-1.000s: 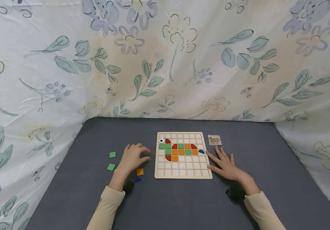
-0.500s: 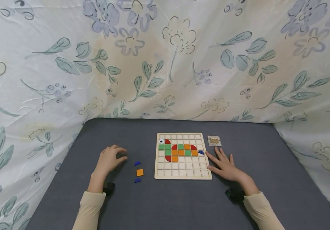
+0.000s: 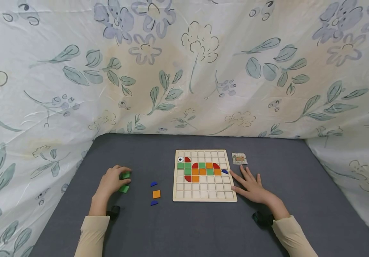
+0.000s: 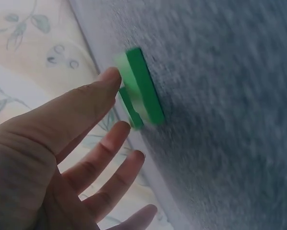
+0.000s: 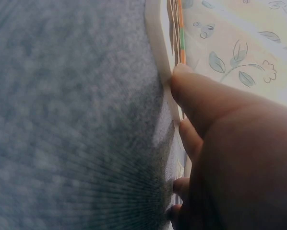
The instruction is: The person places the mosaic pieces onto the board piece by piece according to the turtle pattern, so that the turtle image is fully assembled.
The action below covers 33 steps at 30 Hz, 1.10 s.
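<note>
My left hand (image 3: pixel 108 182) is over the left part of the table, thumb and fingers spread apart around two green square tiles. The farther green tile (image 3: pixel 125 175) shows near the index fingertip, the nearer green tile (image 3: pixel 124 189) just below the thumb tip. In the left wrist view the thumb tip is right at the edge of a green tile (image 4: pixel 142 86), fingers loosely bent. My right hand (image 3: pixel 252 185) lies with straight, spread fingers at the right edge of a wooden grid board (image 3: pixel 203 195); its thumb and index fingertip touch the rim.
On the board, red, green, orange and blue pieces and an eye tile (image 3: pixel 180 159) form a figure. Left of it lie an orange square tile (image 3: pixel 156 194), a blue piece (image 3: pixel 153 184) and another blue piece (image 3: pixel 154 203). A small picture card (image 3: pixel 239 158) is beyond my right fingers.
My left hand has moved left from beside the board to the green tiles, uncovering a blue piece near the orange tile. The right hand stays at the board's edge.
</note>
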{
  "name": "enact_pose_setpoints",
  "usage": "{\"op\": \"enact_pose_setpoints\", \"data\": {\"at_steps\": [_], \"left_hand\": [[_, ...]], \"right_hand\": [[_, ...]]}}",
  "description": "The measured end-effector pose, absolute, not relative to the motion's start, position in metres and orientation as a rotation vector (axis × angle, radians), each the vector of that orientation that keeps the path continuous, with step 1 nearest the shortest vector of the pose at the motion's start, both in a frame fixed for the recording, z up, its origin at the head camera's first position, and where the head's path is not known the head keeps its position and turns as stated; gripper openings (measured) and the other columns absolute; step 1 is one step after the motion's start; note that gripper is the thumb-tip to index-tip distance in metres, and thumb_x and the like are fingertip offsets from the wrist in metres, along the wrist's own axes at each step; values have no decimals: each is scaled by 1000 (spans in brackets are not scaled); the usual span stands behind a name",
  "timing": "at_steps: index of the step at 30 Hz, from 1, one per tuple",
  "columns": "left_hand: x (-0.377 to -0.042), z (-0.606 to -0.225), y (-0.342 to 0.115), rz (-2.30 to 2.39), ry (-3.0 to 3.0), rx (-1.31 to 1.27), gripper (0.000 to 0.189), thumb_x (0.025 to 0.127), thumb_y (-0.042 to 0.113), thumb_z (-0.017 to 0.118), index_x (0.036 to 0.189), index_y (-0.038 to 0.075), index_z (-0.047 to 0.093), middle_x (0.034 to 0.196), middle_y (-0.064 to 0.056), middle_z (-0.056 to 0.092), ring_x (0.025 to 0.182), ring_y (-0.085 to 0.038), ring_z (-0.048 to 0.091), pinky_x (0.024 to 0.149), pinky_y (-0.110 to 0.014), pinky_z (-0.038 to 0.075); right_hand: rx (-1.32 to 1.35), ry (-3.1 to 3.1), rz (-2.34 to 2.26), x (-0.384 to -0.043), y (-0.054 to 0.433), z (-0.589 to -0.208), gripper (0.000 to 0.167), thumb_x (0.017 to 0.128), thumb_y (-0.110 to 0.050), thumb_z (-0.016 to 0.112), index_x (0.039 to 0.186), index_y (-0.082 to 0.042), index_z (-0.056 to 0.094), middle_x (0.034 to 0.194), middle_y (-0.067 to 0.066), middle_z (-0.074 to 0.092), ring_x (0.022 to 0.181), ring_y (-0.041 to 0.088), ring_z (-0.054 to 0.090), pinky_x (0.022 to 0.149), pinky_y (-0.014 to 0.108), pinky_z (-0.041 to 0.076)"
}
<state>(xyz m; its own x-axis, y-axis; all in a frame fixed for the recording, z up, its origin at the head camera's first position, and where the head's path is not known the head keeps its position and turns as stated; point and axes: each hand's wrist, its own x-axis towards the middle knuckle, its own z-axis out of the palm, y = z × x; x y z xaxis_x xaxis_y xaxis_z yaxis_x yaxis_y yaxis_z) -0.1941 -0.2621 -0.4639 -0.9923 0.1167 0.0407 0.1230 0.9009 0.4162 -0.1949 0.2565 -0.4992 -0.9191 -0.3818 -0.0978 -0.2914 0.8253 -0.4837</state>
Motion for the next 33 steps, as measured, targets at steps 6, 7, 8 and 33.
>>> {"op": "enact_pose_setpoints", "data": {"at_steps": [6,7,8,33], "left_hand": [[-194,-466,-272,-673,-3048,-184,33,80,17,72,111,8,66,105,-15,57,99,-39,50,74,-53,44],[-194,-466,-273,-678,-3050,-186,33,80,17,72,111,8,65,104,-15,57,99,-39,50,75,-53,44],[-194,-466,-274,-685,-3051,-188,33,80,17,72,111,8,65,104,-15,57,99,-39,51,75,-53,44],[-197,-461,-273,-558,-3024,-156,25,78,20,74,97,5,69,94,-14,62,88,-35,55,69,-48,47]], "right_hand": [[-519,2812,-701,-195,256,-499,67,90,-50,51,147,-21,29,153,24,6,138,47,-4,98,72,-9],[-519,2810,-700,-195,256,-499,67,90,-50,51,147,-21,29,153,24,6,138,47,-4,98,72,-10],[-518,2809,-700,-195,256,-499,67,90,-50,51,147,-21,29,153,24,6,138,47,-4,98,72,-10],[-510,2812,-691,-197,257,-499,68,90,-51,51,147,-21,28,153,23,5,138,46,-5,98,72,-10]]}}
